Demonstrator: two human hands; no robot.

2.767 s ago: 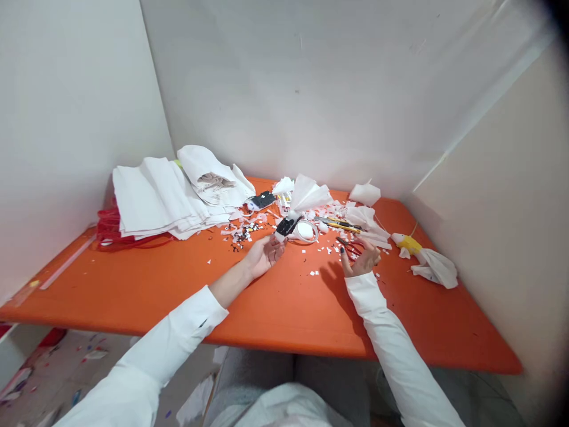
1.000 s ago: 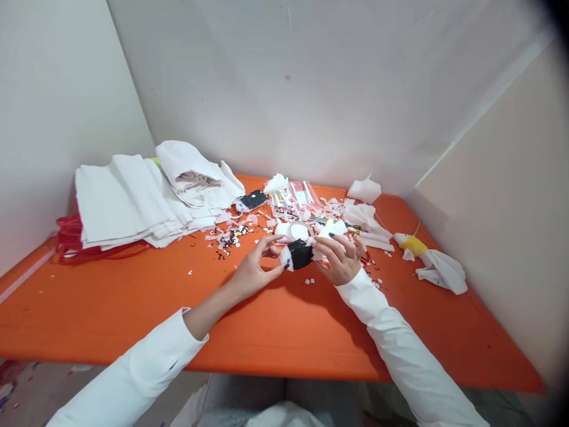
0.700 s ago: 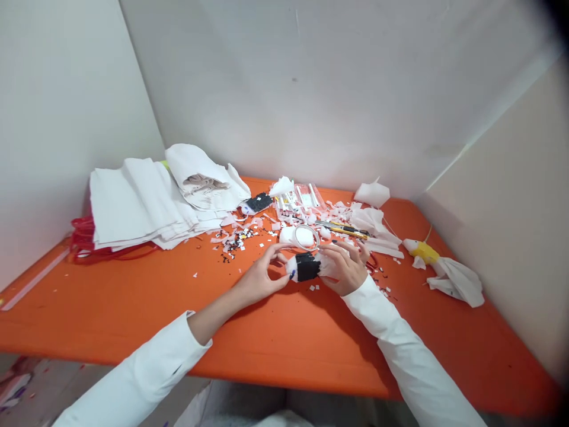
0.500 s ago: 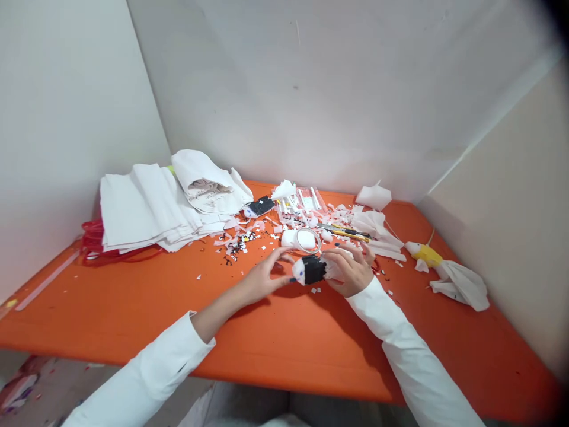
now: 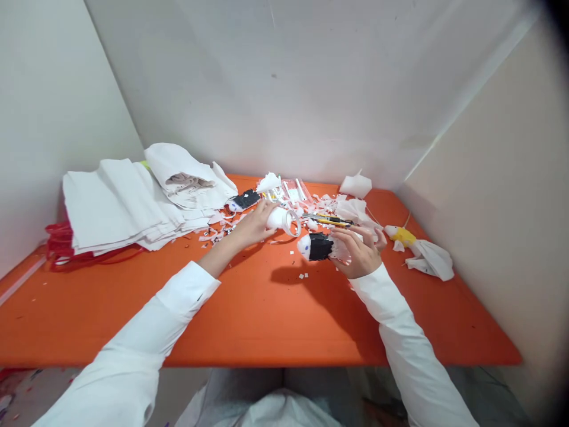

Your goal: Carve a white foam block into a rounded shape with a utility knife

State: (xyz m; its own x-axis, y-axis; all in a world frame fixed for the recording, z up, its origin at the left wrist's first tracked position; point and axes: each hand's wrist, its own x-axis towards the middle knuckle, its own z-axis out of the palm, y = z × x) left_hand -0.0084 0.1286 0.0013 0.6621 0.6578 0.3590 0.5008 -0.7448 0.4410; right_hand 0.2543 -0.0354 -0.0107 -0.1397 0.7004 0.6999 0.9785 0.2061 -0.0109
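Note:
My right hand is closed around the white tail end of a small paper fish figure. The fish has a white head with blue spots and a black-covered body, and points left just above the table. My left hand grips a short white cylinder from its left side. A clear ring like a tape roll is at the cylinder's right end; whether the two are joined I cannot tell. Another black and white fish figure lies just behind my left hand.
Stacked white sheets and red string are on the left of the orange table. A yellow utility knife lies among paper scraps in the middle. On the right rests a yellow and white figure. Walls enclose the back and sides.
My left hand has left the fish's head and moved back and left, taking hold of the white cylinder. The fish stays in my right hand. The camera view has shifted.

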